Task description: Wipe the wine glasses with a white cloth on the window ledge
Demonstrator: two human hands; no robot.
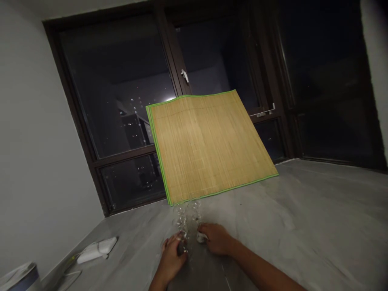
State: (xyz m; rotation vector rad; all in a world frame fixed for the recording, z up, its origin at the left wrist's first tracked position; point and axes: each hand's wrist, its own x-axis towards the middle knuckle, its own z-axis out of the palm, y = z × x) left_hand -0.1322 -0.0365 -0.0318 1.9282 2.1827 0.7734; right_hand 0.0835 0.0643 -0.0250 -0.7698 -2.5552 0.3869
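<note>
Small clear glasses (179, 209) stand close together on the grey stone surface, before the foot of a folded bamboo mat. They are see-through and blurred, so single outlines are hard to make out. At the near end of this group, my left hand (172, 256) curls its fingers and thumb around a clear glass (184, 245). Just to the right, my right hand (217, 239) is closed on a small white crumpled cloth (201, 237), which pokes out below the fingers. A narrow gap separates the two hands.
The green-edged bamboo mat (209, 141) leans against the dark window (115, 89). At left on the stone surface (291, 226) lie a white device (97, 249) with a cord and a round container (22, 277). A white wall (39, 133) borders the left side.
</note>
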